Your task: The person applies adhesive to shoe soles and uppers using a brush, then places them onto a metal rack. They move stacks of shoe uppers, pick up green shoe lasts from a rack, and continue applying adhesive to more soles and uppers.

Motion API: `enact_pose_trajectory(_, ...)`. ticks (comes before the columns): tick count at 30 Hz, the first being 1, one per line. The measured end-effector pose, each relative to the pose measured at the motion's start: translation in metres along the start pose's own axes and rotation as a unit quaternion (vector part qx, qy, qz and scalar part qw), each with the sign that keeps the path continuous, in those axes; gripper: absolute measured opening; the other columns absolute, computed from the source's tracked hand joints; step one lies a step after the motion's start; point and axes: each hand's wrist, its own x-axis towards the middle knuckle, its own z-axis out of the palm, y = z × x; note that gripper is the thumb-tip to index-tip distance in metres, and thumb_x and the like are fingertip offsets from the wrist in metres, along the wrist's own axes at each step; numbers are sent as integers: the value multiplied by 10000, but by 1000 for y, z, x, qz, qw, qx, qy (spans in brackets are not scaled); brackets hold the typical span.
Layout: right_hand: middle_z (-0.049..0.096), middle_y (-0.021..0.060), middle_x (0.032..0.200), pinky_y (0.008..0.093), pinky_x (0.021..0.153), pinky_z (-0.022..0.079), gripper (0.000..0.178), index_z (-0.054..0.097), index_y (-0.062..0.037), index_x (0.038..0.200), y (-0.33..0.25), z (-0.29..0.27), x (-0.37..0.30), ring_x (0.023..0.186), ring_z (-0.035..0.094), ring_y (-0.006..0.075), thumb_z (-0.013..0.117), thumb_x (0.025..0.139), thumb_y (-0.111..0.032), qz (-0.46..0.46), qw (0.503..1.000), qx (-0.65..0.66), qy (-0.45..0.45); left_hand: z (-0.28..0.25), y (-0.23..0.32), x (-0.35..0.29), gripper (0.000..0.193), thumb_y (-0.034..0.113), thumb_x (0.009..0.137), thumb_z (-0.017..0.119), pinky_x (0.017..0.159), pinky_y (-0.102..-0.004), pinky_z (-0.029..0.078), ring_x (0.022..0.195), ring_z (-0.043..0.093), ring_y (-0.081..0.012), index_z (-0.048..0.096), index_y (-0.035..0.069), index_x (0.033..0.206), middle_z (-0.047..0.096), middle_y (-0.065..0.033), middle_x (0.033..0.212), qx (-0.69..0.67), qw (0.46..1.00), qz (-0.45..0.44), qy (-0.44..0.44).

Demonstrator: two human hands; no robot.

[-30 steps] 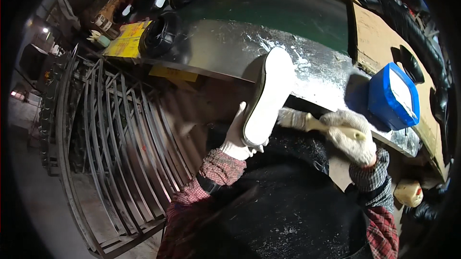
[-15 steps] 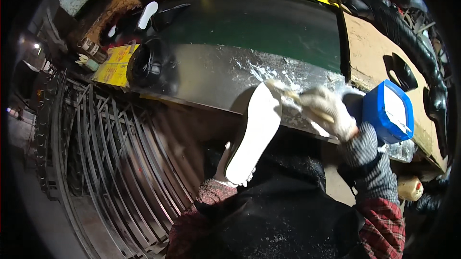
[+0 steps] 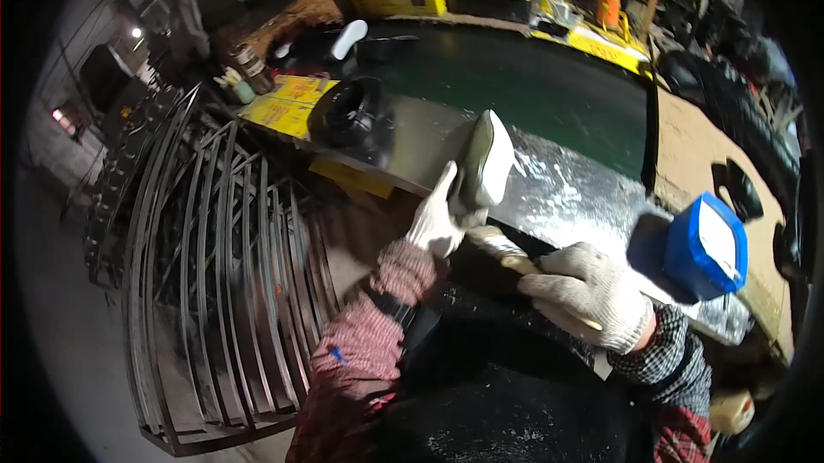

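Note:
My left hand (image 3: 436, 221), in a white glove, grips a shoe last (image 3: 495, 161) near its lower end. The last is tilted, its white sole turned to the right and its greyish side showing. Between the fingers of my right hand (image 3: 590, 293), also gloved, is a brush (image 3: 501, 250) with a wooden handle and whitish bristles. The brush head is close to the lower end of the last; whether they touch I cannot tell. Right of that hand stands a blue tub (image 3: 682, 259) with white stuff in it.
White smears cover part of the metal strip (image 3: 558, 193) along the bench's near edge. Black coiled material (image 3: 350, 111) and a yellow box (image 3: 287, 104) sit at the left end. Another white-soled piece (image 3: 349, 38) lies farther back. A metal rack (image 3: 210, 291) stands at the left.
The last has tipped from sole-up to a steeper, sideways tilt and moved up the view. The brush has come down from its top end to its lower end. The view has shifted too.

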Motion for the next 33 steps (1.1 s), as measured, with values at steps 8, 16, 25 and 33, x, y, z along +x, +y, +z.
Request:
enact_pose_trajectory(8, 632, 135, 844, 369, 645, 509, 288, 687, -53, 988, 70, 29, 2, 754, 632, 313, 757, 709, -38, 215, 976, 14, 19, -3, 71, 94, 237, 147, 974, 557, 842, -364, 580, 933, 651, -218, 568, -42, 1116, 636, -135, 1046, -277, 935, 149, 165)
enact_pose_trajectory(16, 571, 66, 951, 287, 751, 452, 197, 576, 16, 1038, 178, 13, 80, 820, 535, 144, 630, 876, -84, 355, 914, 114, 161, -132, 285, -35, 272, -37, 880, 593, 846, -328, 524, 1007, 641, -261, 606, -38, 1152, 629, -161, 1154, 522, 618, 339, 480)
enact_pose_trajectory(25, 588, 42, 999, 218, 632, 464, 330, 545, -40, 1184, 139, 116, 374, 753, 551, 82, 611, 956, -270, 152, 965, 210, -48, -185, 376, -271, 185, 228, 893, 624, 570, -427, 486, 672, 614, -336, 594, 51, 936, 607, -157, 739, 725, 342, -143, 580)
enact_pose_trajectory(33, 630, 118, 1003, 312, 825, 479, 401, 499, -45, 1223, 67, 345, 629, 930, 606, 214, 583, 951, -327, -123, 992, 25, -19, -164, 382, -352, 249, 326, 859, 652, 545, -408, 487, 622, 628, -322, 615, 80, 848, 622, -135, 679, 591, 459, -219, 626)
